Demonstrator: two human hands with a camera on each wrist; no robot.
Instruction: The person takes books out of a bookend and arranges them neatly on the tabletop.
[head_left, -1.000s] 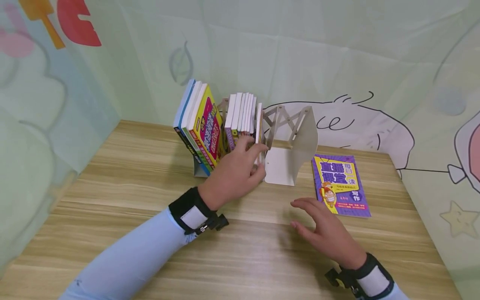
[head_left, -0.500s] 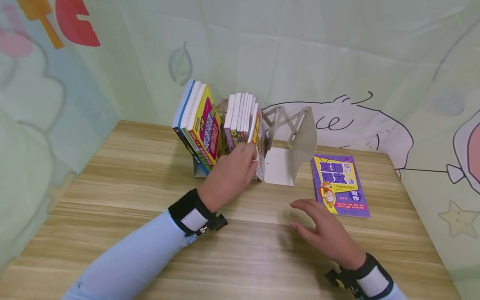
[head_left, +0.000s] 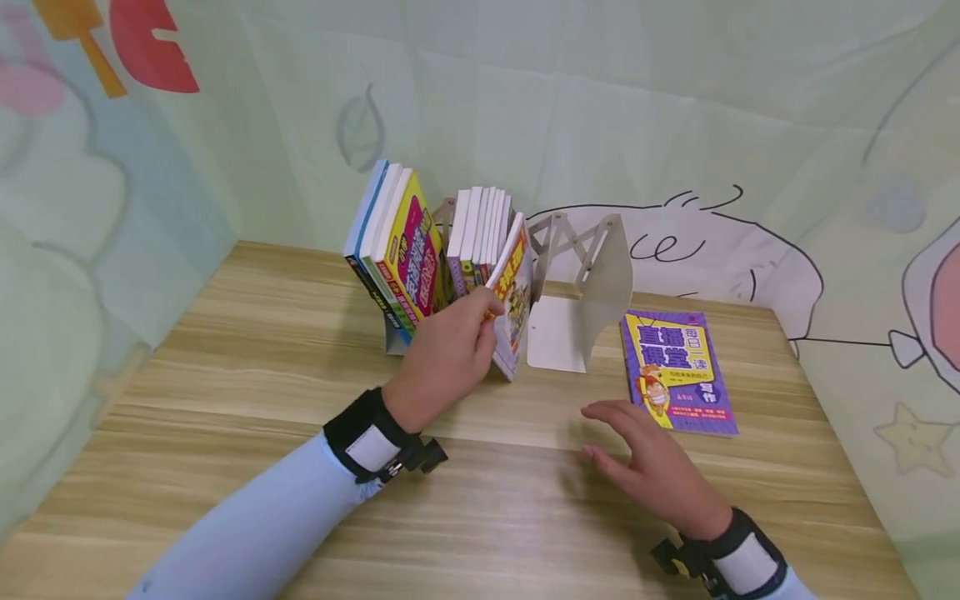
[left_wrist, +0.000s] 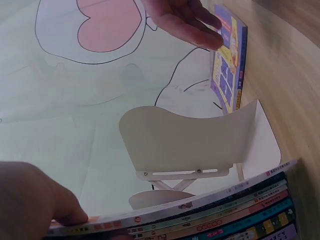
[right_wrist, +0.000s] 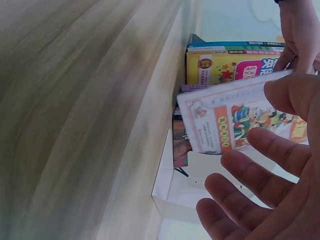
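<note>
My left hand (head_left: 442, 354) pinches the spine edge of a thin illustrated book (head_left: 515, 300), which juts forward from a row of thin books (head_left: 480, 225) in a metal book rack (head_left: 609, 283). In the right wrist view the cover of this illustrated book (right_wrist: 235, 120) shows, tilted. Left of the row lean larger books, a yellow one (head_left: 412, 250) at their right side. My right hand (head_left: 660, 467) hovers over the table with fingers spread and holds nothing. It is nearest to a purple and yellow book (head_left: 678, 375) lying flat.
The rack's right section has a bare base plate (head_left: 557, 333) and crossed folding bars (head_left: 577, 237). All stands on a wooden table (head_left: 480, 517) against a printed cloth backdrop (head_left: 525, 100).
My left hand has taken hold of the illustrated book and drawn it forward out of the row, turning its cover into view. The right hand has stayed in place.
</note>
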